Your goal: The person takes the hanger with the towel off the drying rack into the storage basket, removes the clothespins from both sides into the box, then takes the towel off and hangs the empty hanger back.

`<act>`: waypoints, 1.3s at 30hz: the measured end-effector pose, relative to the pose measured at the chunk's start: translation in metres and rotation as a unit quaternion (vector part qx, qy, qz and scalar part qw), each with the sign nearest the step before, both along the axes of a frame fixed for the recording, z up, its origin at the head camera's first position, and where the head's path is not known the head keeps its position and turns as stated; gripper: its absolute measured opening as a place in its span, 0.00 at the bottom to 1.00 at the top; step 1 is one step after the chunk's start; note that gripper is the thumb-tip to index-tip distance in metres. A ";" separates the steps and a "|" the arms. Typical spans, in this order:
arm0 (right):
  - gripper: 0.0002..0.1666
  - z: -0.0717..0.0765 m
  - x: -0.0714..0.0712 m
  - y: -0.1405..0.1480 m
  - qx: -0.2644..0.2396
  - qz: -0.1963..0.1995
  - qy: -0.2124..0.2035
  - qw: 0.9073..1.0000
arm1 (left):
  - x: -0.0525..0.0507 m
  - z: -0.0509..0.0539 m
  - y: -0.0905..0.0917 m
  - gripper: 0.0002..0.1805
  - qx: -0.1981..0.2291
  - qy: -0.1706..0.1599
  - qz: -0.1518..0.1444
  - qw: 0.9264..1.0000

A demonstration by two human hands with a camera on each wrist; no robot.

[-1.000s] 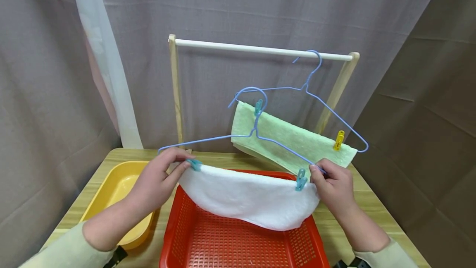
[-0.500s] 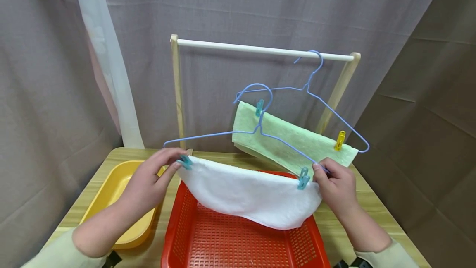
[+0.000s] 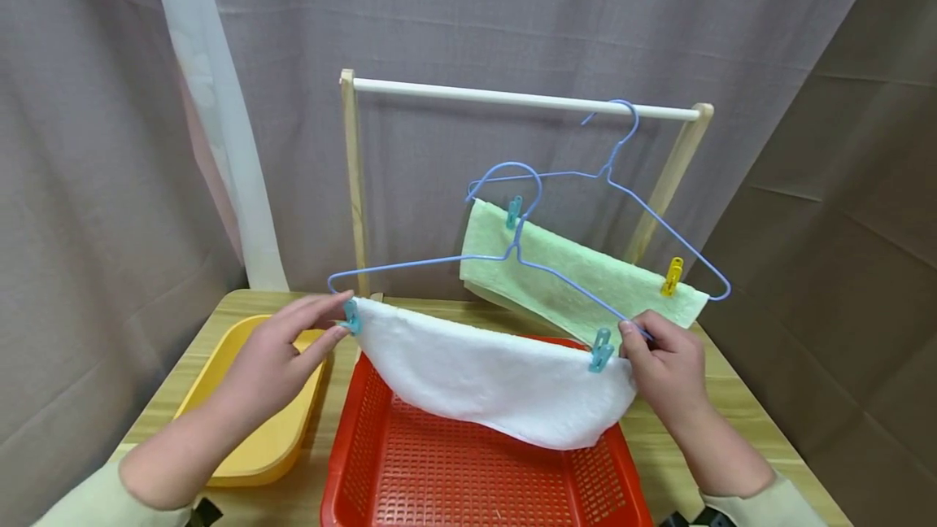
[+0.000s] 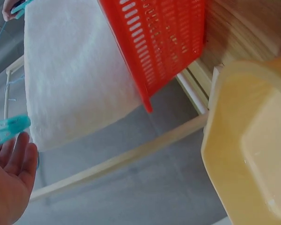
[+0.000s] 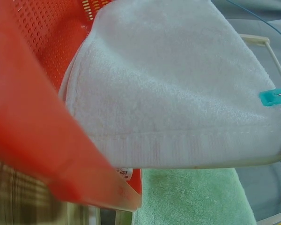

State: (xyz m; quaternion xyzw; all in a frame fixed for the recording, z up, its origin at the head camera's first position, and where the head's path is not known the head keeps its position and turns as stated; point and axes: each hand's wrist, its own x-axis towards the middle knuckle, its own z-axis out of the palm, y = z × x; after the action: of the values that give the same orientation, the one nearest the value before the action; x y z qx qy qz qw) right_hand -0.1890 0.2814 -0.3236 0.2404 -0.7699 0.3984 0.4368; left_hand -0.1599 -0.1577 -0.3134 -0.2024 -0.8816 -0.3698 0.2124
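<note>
In the head view a white towel (image 3: 490, 372) hangs folded over the lower bar of a blue wire hanger (image 3: 439, 262). Two teal clothespins, a left clothespin (image 3: 352, 317) and a right clothespin (image 3: 601, 350), clip its top edge. My right hand (image 3: 668, 358) grips the hanger's right corner beside the towel. Around the left clothespin, my left hand (image 3: 281, 352) has its thumb and fingers parted. In the left wrist view the fingers (image 4: 18, 159) lie loosely beside that clothespin (image 4: 11, 127), which stands on the towel's edge.
A red perforated basket (image 3: 468, 470) sits below the towel, with a yellow tray (image 3: 267, 462) to its left. Behind, a wooden rack (image 3: 512, 94) bears another blue hanger (image 3: 666, 230) with a green towel (image 3: 564, 267) held by a teal and a yellow clothespin.
My left hand has moved slightly left and its fingers have parted from their pinch on the left clothespin, which now stands more upright. My right hand still grips the hanger.
</note>
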 end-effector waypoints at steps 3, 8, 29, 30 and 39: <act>0.16 0.000 0.001 0.000 0.000 -0.004 0.000 1.000 | -0.003 0.000 -0.005 0.24 -0.011 0.006 -0.002 1.000; 0.16 -0.001 0.001 0.000 -0.005 -0.001 -0.004 1.000 | -0.010 -0.001 -0.015 0.22 -0.024 0.024 -0.001 0.999; 0.16 0.000 0.003 0.000 -0.017 0.005 -0.010 1.000 | -0.059 -0.027 -0.071 0.22 -0.284 0.034 -0.005 0.958; 0.16 0.000 0.003 0.000 -0.017 0.005 -0.011 1.000 | -0.062 -0.030 -0.074 0.22 -0.299 0.040 -0.010 0.953; 0.16 0.001 0.004 -0.001 -0.015 0.007 -0.010 1.000 | -0.084 -0.044 -0.089 0.19 -0.350 0.024 -0.028 0.936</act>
State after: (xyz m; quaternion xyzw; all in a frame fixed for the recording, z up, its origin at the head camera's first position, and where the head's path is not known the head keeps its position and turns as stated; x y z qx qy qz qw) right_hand -0.1854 0.2802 -0.3224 0.2351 -0.7665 0.4153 0.4298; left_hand -0.2438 -0.2468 -0.3576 -0.2973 -0.9438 -0.0384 0.1391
